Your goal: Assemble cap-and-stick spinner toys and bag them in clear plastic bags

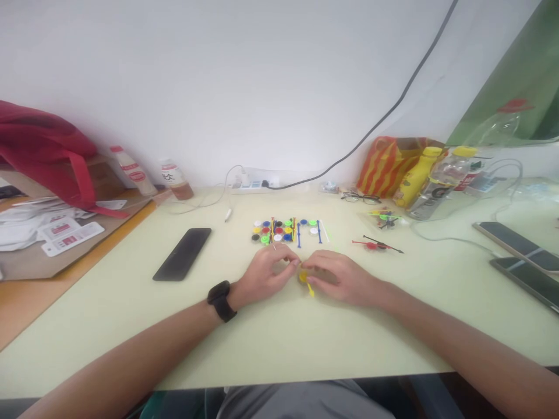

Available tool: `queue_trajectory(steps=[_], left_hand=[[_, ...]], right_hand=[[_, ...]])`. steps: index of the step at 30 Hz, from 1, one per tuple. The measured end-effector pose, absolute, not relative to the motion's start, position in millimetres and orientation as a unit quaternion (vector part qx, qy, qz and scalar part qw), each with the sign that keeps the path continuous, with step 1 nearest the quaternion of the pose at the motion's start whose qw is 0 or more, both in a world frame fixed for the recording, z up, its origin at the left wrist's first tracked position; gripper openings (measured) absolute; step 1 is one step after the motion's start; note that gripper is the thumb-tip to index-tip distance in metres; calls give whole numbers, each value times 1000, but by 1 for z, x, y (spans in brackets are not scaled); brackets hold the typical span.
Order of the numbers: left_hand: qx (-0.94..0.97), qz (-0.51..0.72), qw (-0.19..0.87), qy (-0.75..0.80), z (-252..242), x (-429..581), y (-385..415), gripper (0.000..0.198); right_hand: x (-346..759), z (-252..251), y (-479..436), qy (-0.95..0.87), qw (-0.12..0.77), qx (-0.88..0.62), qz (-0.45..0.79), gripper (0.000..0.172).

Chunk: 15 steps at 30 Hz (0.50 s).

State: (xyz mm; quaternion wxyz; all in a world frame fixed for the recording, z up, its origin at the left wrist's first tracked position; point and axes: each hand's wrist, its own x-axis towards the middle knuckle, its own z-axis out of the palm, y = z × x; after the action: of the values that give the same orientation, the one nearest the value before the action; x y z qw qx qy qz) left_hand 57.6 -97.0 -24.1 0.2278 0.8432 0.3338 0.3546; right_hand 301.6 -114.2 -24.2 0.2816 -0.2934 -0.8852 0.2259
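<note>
Close together near the middle of the table are both my hands. My left hand [271, 270], with a black watch [222, 301] at the wrist, pinches thumb and forefinger on something too small to make out. My right hand [340, 276] has its fingers closed around a yellow plastic arrow [311, 290] with a round yellow disc [303, 276]; part of it is hidden by the fingers. Just beyond them lie rows of coloured plastic discs [278, 238] and thin coloured sticks, among them a blue stick [299, 235]. Further right, a red and black arrow piece [378, 245] lies flat.
A black phone [182, 254] lies left of my hands, two more phones [528, 279] at the far right. Behind stand bottles [417, 177], a striped bag [384, 163], glasses [361, 198] and a power strip [254, 185]. More coloured pieces [385, 217] lie near the bottles.
</note>
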Motion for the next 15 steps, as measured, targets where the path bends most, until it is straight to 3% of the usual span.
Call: queue_trajectory(steps=[15], left_hand=[[837,352,230,350,-26,59,-95,19]], right_hand=[[291,-26,-119,-859,285,-332,267,17]])
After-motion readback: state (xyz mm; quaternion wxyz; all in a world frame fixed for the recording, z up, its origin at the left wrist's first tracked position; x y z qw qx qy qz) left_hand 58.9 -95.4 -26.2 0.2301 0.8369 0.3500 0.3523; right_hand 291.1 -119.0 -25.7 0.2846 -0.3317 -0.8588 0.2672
